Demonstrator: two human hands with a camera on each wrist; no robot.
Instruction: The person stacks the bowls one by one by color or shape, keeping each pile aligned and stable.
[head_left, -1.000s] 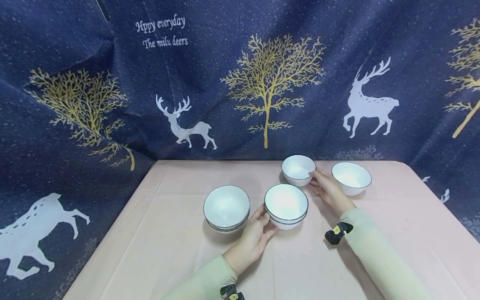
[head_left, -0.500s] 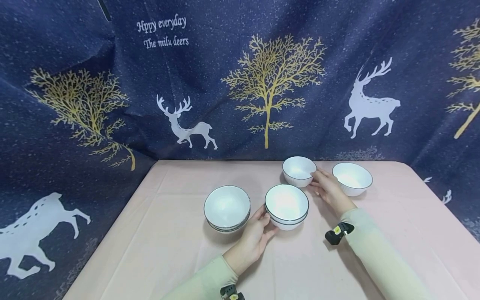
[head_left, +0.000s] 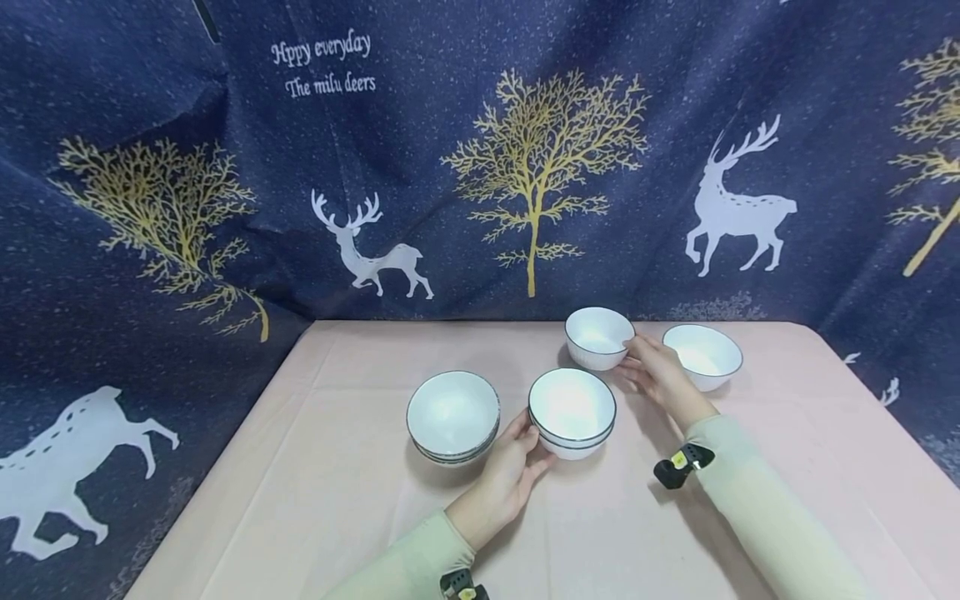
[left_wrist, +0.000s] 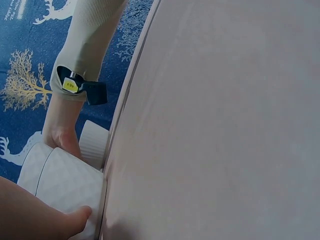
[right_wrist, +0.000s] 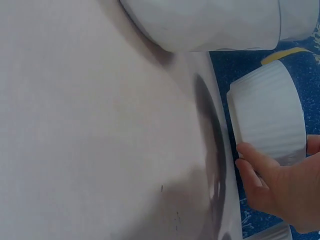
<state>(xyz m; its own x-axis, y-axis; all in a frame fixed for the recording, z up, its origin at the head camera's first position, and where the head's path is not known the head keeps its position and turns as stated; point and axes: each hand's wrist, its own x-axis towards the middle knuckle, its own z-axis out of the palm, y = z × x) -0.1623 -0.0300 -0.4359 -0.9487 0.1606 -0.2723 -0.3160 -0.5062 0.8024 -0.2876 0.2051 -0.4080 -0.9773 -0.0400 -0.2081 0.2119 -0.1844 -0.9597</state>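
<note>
My left hand grips the left side of two stacked white bowls with dark rims, thumb on the near side. At the back of the table, my right hand pinches the right side of a single white bowl, the thumb at its rim. From the right wrist, this ribbed bowl shows slightly off the tabletop, with fingers under its base. The left wrist view has the faceted outer wall of the stacked bowls beside my left thumb.
Left of my left hand stands another stack of white bowls with speckled dark rims. A further white bowl sits at the back right, just behind the right hand. A blue deer-print cloth hangs behind the pink-covered table.
The bowl in my right hand has risen very slightly, and the right wrist has shifted a little to the right. My left hand and the two stacks stay where they were.
</note>
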